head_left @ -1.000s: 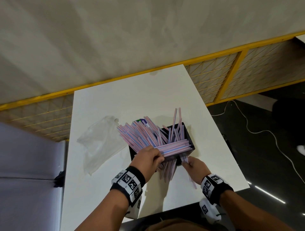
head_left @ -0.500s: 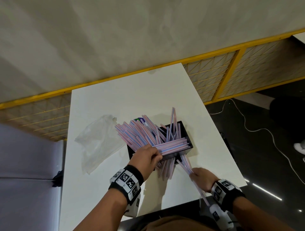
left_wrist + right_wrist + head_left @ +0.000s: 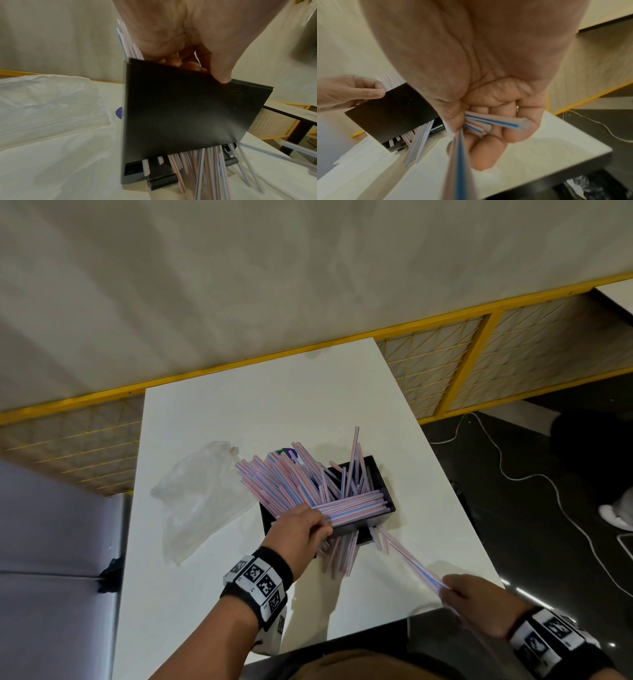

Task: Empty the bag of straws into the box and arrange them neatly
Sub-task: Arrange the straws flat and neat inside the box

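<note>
A black box stands mid-table, stuffed with pink-and-blue striped straws that fan out to the left. More straws poke out of the opening at its near bottom. My left hand grips the box's near wall, thumb outside and fingers curled over the rim against the straws. My right hand is near the table's front right edge. It grips the ends of a few straws that stretch back to the box. The empty clear plastic bag lies left of the box.
The white table ends just behind my right hand, with dark floor beyond. A yellow-framed mesh fence runs behind the table. A white cable lies on the floor at the right. A grey surface adjoins the table's left side.
My right hand has drawn back from the box toward the near right edge, pulling a few straws out with it. My left hand has stayed on the box.
</note>
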Motion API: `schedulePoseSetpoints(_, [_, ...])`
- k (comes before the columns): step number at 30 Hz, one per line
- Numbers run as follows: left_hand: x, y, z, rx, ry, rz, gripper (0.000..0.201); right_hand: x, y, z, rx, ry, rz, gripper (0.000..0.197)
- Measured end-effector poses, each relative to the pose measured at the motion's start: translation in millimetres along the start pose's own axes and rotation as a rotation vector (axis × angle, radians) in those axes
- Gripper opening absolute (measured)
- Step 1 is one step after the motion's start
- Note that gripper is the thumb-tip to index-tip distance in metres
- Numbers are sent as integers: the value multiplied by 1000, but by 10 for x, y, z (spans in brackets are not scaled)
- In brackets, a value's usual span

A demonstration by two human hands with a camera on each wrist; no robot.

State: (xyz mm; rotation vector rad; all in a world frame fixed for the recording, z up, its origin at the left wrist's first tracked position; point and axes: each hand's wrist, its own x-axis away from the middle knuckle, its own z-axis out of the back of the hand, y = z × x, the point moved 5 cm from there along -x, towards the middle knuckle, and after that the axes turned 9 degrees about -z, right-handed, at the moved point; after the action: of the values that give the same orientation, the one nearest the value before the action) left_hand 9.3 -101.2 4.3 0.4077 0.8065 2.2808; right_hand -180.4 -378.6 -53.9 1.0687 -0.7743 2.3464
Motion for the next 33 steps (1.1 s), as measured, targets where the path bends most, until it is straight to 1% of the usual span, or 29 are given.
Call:
schedulePoseSetpoints(2, [7, 2, -2, 3, 9, 2, 13, 87, 17, 80, 20, 37, 8, 31])
schedulePoseSetpoints(7, [29, -1, -2, 3, 28, 14, 13, 289, -60, 238, -18, 91, 56, 28])
schedulePoseSetpoints(11, [38, 12, 23, 19, 45, 26, 13, 406, -161, 470, 22, 228, 95, 25])
schedulePoseSetpoints(13, [52, 53, 57, 38, 69, 18, 14, 470, -232, 602, 4, 277, 142, 23])
schedulePoseSetpoints(15, [68, 120, 123, 71, 124, 1, 16, 535, -352, 723, -65, 302, 209, 23])
schedulePoseSetpoints(18, [94, 209, 234, 179, 226, 0, 17, 635, -651, 901, -267, 321, 348, 22])
schedulePoseSetpoints(21, [100, 283, 297, 250, 233, 3, 16, 692, -1080, 1078, -539, 339, 536, 24])
schedulePoseSetpoints(24, [74, 378, 384, 351, 253, 19, 28, 642, -1521, 1208, -740, 354, 664, 27])
schedulePoseSetpoints(27, [33, 460, 524, 539, 339, 29, 33, 550, -1923, 1304, -756, 426, 763, 27])
schedulePoseSetpoints(30, [4, 467, 685, 637, 426, 48, 37, 404, -2232, 1312, -687, 499, 819, 23])
schedulePoseSetpoints(31, [1, 446, 729, 667, 457, 65, 43, 330, -2299, 1273, -661, 505, 821, 22])
schedulePoseSetpoints(33, [-1, 377, 782, 725, 496, 97, 63, 151, -2379, 1135, -599, 473, 803, 20])
